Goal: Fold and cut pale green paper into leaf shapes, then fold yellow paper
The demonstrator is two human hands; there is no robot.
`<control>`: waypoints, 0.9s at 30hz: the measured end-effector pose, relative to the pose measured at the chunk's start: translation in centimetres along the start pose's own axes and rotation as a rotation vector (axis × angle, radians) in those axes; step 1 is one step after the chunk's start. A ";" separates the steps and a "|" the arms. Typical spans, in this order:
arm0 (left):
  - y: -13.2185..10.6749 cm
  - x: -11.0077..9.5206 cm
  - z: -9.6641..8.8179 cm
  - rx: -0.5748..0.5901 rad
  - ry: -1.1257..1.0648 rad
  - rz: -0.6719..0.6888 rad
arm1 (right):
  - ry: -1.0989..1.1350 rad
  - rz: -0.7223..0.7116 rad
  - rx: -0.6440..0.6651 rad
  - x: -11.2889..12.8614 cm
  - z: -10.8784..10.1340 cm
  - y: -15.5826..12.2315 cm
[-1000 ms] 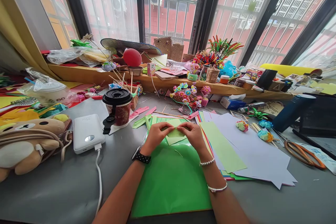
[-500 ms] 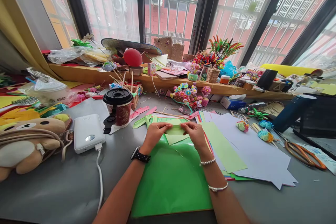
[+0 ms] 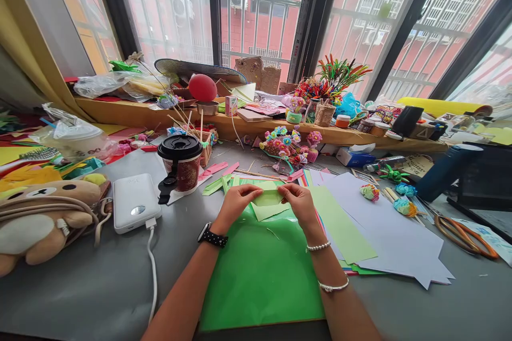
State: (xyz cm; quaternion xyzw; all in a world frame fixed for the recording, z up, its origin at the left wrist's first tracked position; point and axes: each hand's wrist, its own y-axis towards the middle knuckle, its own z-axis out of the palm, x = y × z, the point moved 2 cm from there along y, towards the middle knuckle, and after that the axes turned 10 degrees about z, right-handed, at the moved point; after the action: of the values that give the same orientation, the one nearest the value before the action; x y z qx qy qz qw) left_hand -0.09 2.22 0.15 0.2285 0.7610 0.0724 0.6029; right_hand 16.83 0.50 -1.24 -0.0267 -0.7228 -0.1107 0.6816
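Observation:
Between my two hands is a small light green piece of paper point(image 3: 269, 198), held by its left and right edges above the green sheet point(image 3: 264, 272). My left hand point(image 3: 241, 203) pinches one side between thumb and fingers. Opposite it, my right hand point(image 3: 298, 203) pinches the other side in the same way. A pale green paper flap point(image 3: 270, 213) with a pointed lower edge shows just under the held part; whether it is the same piece I cannot tell. Folded green strips point(image 3: 216, 185) lie just left of my left hand.
To the left stand a lidded coffee cup point(image 3: 180, 162), a white power bank point(image 3: 136, 202) with a cable, and a plush bear point(image 3: 44, 218). White sheets point(image 3: 384, 224) and a light green strip point(image 3: 344, 224) lie at right, with scissors point(image 3: 464, 234) beyond. Paper flowers point(image 3: 284, 144) sit behind.
My hands have shifted very slightly apart, both still pinching the light green paper. Nothing else on the desk has visibly moved.

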 end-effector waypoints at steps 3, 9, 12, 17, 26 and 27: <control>0.0 0.0 0.2 0.095 0.007 0.060 | -0.081 -0.037 0.006 0.2 0.0 -0.2; 0.0 0.0 0.0 0.057 0.158 0.114 | -0.051 -0.056 0.039 0.6 0.2 -0.4; 0.1 0.1 -0.4 -0.107 0.082 0.024 | 0.006 -0.025 0.065 0.7 0.4 -0.5; -0.1 0.1 -0.3 -0.154 -0.252 -0.117 | -0.092 0.003 0.224 0.8 1.4 -0.9; -0.2 0.2 0.4 -0.004 -0.362 -0.196 | -0.080 0.025 0.184 0.6 1.3 -0.8; -0.2 0.2 0.3 0.003 -0.346 -0.191 | -0.083 0.029 0.179 0.6 1.2 -0.8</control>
State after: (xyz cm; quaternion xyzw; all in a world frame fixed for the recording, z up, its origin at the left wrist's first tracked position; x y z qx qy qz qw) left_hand 0.13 2.11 -0.20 0.1653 0.6644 -0.0264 0.7284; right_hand 15.49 -0.07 -0.81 0.0194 -0.7569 -0.0346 0.6523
